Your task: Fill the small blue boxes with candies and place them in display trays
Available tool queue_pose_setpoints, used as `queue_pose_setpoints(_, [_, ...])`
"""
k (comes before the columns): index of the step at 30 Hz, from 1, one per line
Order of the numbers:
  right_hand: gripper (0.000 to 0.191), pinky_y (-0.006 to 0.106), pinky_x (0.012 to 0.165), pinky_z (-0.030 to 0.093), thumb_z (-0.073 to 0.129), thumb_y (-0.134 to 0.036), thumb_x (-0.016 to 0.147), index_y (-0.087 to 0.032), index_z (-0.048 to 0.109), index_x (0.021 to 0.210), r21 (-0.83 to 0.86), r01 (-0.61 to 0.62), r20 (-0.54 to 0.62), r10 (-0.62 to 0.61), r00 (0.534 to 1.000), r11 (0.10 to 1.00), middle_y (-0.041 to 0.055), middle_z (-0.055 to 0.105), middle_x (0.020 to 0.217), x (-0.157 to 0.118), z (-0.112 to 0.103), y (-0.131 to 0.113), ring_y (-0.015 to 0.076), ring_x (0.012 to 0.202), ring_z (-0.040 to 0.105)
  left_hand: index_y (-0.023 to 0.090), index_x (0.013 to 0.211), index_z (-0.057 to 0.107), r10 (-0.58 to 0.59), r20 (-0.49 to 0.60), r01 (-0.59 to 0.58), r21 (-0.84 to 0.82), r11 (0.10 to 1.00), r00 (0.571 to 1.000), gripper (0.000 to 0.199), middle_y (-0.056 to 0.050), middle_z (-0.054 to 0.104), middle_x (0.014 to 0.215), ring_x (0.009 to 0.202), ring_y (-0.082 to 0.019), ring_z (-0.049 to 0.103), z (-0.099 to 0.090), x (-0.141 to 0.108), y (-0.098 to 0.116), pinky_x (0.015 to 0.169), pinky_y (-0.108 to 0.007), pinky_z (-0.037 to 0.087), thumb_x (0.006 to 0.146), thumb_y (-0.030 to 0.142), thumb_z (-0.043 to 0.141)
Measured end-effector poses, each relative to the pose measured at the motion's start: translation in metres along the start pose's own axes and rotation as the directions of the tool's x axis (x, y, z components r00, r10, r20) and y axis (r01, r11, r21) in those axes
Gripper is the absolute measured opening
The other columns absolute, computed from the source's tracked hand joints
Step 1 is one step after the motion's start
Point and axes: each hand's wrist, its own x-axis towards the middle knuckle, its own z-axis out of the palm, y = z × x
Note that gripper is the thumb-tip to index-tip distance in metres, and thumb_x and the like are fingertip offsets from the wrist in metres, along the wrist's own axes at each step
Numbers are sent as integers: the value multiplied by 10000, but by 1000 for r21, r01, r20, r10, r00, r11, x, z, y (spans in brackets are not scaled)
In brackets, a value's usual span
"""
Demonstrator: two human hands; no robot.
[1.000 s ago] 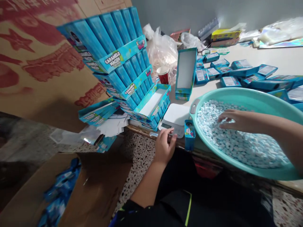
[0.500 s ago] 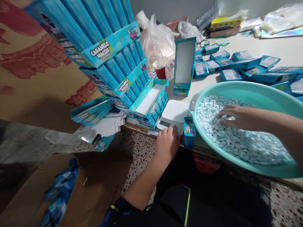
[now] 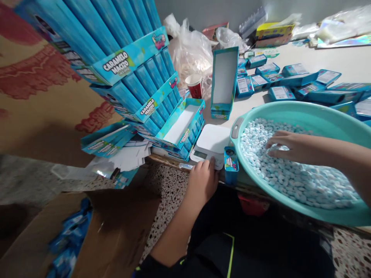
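A white kitchen scale (image 3: 213,137) with a small display lies at the table's front edge. My left hand (image 3: 202,179) rests at its front, fingers bent over the edge and a fingertip on the control panel; it holds nothing. My right hand (image 3: 285,143) is inside the turquoise basin (image 3: 307,106), low over a mass of pale blue and white candies (image 3: 290,175). Its fingers are curved, with a gap between thumb and fingers where candies show. Between scale and basin stands a small blue box (image 3: 231,166).
Stacked blue display boxes (image 3: 124,65) lean at left, beside an empty display tray (image 3: 182,123). An upright tray (image 3: 224,79) and a red paper cup (image 3: 194,85) stand behind the scale. Blue packets (image 3: 281,92) lie behind the basin. A cardboard carton (image 3: 116,231) stands below left.
The view has shifted slightly, so the stacked boxes appear a little further left. Both hands keep nearly the same places at the scale and in the basin.
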Motion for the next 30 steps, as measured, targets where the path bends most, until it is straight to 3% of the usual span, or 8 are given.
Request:
queue_pose_setpoints(6, [429,508,963,504,492,-532,913,-231,715,1121,6,-1,1,1,1000,1000,159,645,1207,0,0,-1,330,999,672,114,1437,513,91,-6,-91,-26,996,996,481,-165,678,1087,1045,-313,614,8,5,-16,807,-413,534,1003,319,499])
queue_pose_setpoints(11, [444,483,955,500,463,-530,920,-211,703,1114,22,6,-23,-5,1000,1000,157,655,1183,-1,-2,-7,331,1021,671,171,1260,660,66,-204,-133,-335,933,977,373,-109,688,971,967,-252,639,12,1,-29,857,-381,540,1062,285,365])
queue_pose_setpoints(13, [451,481,959,496,455,-536,921,-214,699,1121,27,12,-19,-12,1000,1000,153,655,1184,-2,-3,-8,328,1019,671,198,1252,665,-66,-347,-132,-517,846,936,374,-95,681,985,951,-219,648,9,-5,-22,857,-350,542,1075,293,350])
queue_pose_setpoints(16, [475,493,956,499,478,-553,901,-213,691,1155,15,7,16,-7,1000,1000,156,629,1222,-3,-4,-8,329,1001,672,219,1387,569,-199,-533,-211,-611,763,823,410,-106,637,1067,976,-221,641,6,-12,1,869,-364,556,1059,415,420])
queue_pose_setpoints(18, [478,500,967,501,531,-563,872,-214,694,1156,10,7,36,-7,999,1000,160,610,1236,-2,-3,-7,334,1005,672,216,1466,479,-161,-612,-268,-548,793,775,615,-147,578,1193,1101,-279,615,8,-14,18,932,-432,560,982,591,535])
queue_pose_setpoints(20, [478,502,982,501,593,-569,841,-214,700,1142,5,17,38,-18,999,1000,163,609,1225,-2,-2,-7,343,1023,668,224,1494,434,-81,-620,-292,-476,829,780,816,-186,494,1332,1242,-341,553,14,-12,30,1006,-498,542,864,688,663])
queue_pose_setpoints(24, [482,486,989,499,630,-567,826,-219,697,1153,-6,42,57,-42,998,999,160,636,1223,-1,-2,-6,348,1083,645,257,1378,509,-28,-560,-298,-480,825,828,611,-175,429,1424,1301,-322,539,24,-7,42,1055,-489,536,860,443,775])
queue_pose_setpoints(30, [574,473,964,496,613,-604,808,-210,674,1221,-1,31,136,-30,990,1000,160,637,1249,-1,-6,-8,359,1109,631,206,1212,555,-146,-669,-311,-513,800,729,343,-143,565,1315,1258,-256,600,14,-8,39,1055,-442,550,901,159,693])
